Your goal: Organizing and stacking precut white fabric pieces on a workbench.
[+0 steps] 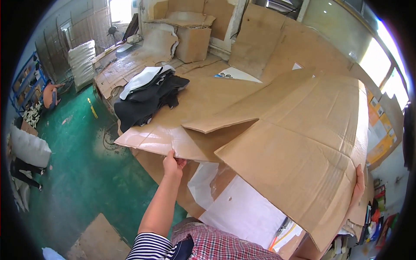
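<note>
A large folded sheet of brown cardboard [303,130] spreads across the middle and right, tilted, with flaps split apart on its left side. My left hand [174,164] pinches the near edge of its lower left flap. At the far right edge my right hand [358,185] grips the sheet, its fingers partly hidden by the board. Beyond my left hand lies a pile of black cut pieces [147,102], with a white piece [141,81] on top. Under the raised cardboard, close to my body, shows a white sheet [238,208] on the work surface.
A cardboard box [193,44] stands at the back of the cardboard-covered table [108,78]. More cardboard leans on the back wall. On the green floor [95,173] at left are a cardboard piece [102,238] and white sacks [30,147]. Another person [50,94] crouches by blue shelving.
</note>
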The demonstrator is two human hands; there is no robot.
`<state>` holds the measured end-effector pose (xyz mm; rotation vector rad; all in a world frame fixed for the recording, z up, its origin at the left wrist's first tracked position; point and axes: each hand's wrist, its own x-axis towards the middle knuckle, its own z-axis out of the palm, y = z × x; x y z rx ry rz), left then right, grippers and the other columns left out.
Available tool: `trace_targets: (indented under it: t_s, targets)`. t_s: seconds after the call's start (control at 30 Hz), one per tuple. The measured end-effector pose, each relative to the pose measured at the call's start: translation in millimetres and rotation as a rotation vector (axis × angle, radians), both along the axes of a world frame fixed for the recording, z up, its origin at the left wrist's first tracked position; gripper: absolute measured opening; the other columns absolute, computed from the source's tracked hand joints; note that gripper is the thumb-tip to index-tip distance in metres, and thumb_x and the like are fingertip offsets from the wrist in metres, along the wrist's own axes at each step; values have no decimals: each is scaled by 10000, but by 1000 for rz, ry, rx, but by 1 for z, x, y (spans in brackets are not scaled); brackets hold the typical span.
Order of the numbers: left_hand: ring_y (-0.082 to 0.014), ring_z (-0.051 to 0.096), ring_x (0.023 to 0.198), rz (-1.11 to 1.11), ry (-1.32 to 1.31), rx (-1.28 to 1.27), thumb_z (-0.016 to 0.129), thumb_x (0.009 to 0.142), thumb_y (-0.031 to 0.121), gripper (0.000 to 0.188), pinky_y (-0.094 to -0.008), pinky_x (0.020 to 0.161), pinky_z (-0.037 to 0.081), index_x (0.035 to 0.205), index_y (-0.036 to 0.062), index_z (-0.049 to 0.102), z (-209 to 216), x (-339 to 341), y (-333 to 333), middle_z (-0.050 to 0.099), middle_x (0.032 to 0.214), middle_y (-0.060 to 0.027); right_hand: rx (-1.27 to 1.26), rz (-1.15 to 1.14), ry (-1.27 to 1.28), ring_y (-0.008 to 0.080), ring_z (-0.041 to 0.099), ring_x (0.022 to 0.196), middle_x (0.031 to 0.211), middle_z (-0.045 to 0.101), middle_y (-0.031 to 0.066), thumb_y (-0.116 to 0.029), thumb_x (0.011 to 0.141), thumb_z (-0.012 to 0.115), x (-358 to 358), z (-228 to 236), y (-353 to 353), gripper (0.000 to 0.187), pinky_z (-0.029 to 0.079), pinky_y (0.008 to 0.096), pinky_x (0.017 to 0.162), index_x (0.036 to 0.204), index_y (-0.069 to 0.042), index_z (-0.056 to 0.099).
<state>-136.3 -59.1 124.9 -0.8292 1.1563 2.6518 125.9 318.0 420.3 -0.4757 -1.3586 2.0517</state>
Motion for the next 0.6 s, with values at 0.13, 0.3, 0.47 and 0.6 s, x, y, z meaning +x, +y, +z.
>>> trace_targets:
  t_s: [0.13,0.3,0.47,0.6]
  targets:
    - [-162,577,575,-50,18,84,477,897,295,238,-312,536,494,858,73,550,-2,15,59,574,669,-45,21,6,76,198,605,937,1095,602,117,-294,903,478,23,15,3,391,480,316,829,1155,1,525]
    - [-205,596,562,-23,-27,162,470,907,297,279,-326,520,515,827,39,538,10,40,123,567,638,-69,140,-246,233,188,562,1016,1168,566,122,-289,921,452,45,26,36,414,442,301,890,1194,18,502]
    - [-224,594,564,-54,-81,19,478,905,311,314,-330,525,520,792,24,534,-15,48,117,560,637,-77,140,-141,228,192,526,1073,1214,532,139,-257,941,401,38,34,54,403,416,302,927,1223,19,481]
    - [-227,594,564,-225,-135,137,480,902,323,311,-335,514,520,801,34,535,-47,52,104,545,604,-64,409,-571,107,193,578,982,1138,571,152,-286,925,435,37,39,60,409,447,292,872,1168,33,517]
